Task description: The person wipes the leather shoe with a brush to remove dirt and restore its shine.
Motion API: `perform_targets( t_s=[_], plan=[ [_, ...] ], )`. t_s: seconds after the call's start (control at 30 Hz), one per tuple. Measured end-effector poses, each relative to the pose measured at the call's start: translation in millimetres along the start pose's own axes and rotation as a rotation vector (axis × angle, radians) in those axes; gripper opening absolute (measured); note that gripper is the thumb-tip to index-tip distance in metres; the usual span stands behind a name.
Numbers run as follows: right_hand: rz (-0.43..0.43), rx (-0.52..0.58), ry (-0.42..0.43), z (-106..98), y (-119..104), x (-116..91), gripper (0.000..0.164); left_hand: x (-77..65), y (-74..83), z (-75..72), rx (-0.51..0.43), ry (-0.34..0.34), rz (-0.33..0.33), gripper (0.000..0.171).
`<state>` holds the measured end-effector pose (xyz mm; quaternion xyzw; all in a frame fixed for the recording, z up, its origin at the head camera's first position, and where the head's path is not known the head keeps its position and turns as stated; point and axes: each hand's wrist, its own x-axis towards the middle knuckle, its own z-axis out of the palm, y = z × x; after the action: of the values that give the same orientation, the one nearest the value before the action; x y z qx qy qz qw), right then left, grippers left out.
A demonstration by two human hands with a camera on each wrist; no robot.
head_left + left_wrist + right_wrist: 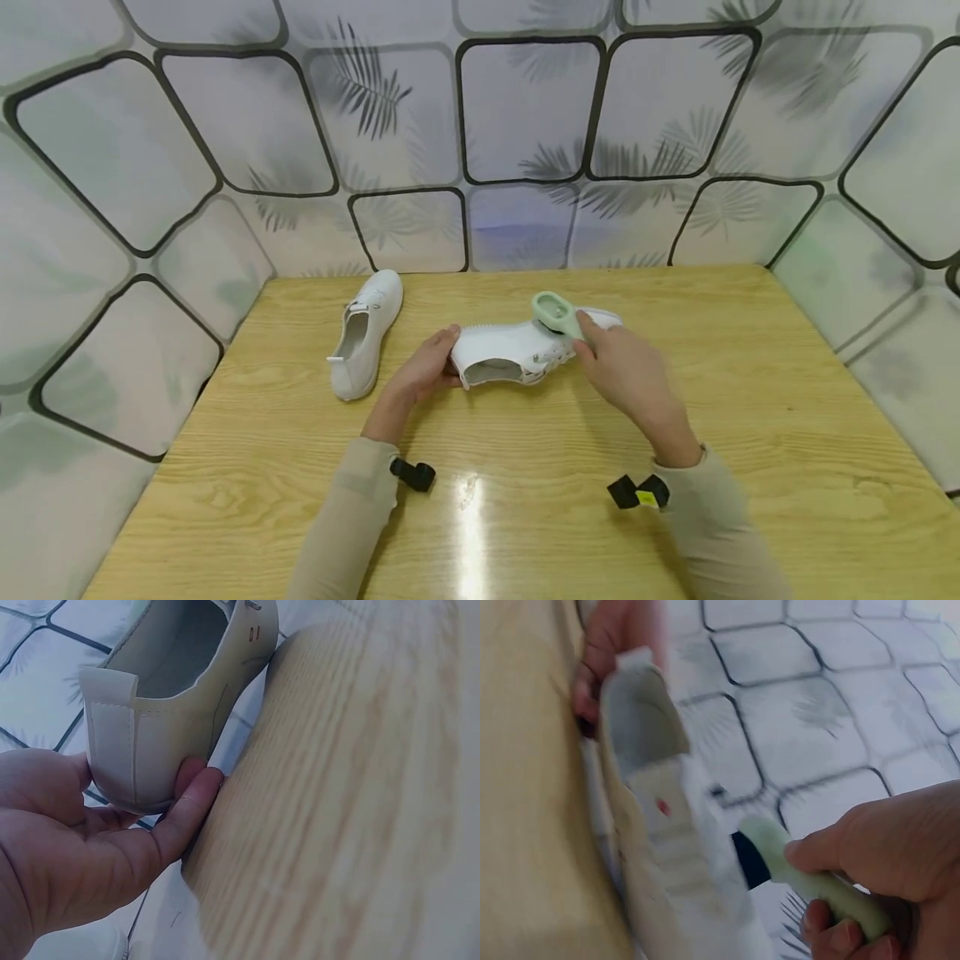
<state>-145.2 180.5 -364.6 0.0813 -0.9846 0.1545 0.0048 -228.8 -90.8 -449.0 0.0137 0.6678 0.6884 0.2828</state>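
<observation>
A white lace-up shoe (498, 340) is tipped on its side above the middle of the table, its opening facing the person. My left hand (429, 365) grips it by the heel; in the left wrist view, the fingers (191, 799) curl under the heel (112, 750). In my right hand (626, 371) is a pale green brush (553, 310) with dark bristles (750, 859), held by its handle. The bristles meet the shoe's upper side near the laces. A matching white shoe (372, 342) stands upright on the left, apart from both hands.
The wooden table (525, 483) runs back to a patterned fabric wall (525, 108), which also rises at both sides. Black devices are strapped at the left wrist (412, 475) and right wrist (637, 492).
</observation>
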Motion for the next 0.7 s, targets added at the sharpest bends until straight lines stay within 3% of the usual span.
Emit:
perform_targets(
  t_s=[0.13,0.23,0.5,0.6,0.7],
  plan=[
    [-0.082,0.026,-0.02,14.3,-20.5,6.5,0.053,-1.1,1.6,-1.5,0.025,0.013,0.012,0.049],
    [-0.079,0.055,-0.042,12.9,-21.3,5.8,0.053,-2.0,2.1,-1.1,0.038,0.009,0.007,0.048],
    [0.05,0.081,0.004,-23.8,32.3,-8.6,0.054,-2.5,2.1,-1.2,0.042,0.024,0.006,0.051],
    [0.019,0.1,0.006,-14.3,27.4,-4.3,0.053,-3.1,1.5,-3.2,0.069,0.031,0.013,0.053],
    [-0.043,0.082,-0.005,7.0,6.4,0.9,0.052,-3.5,0.4,-2.9,0.094,0.034,0.021,0.054]
  ],
)
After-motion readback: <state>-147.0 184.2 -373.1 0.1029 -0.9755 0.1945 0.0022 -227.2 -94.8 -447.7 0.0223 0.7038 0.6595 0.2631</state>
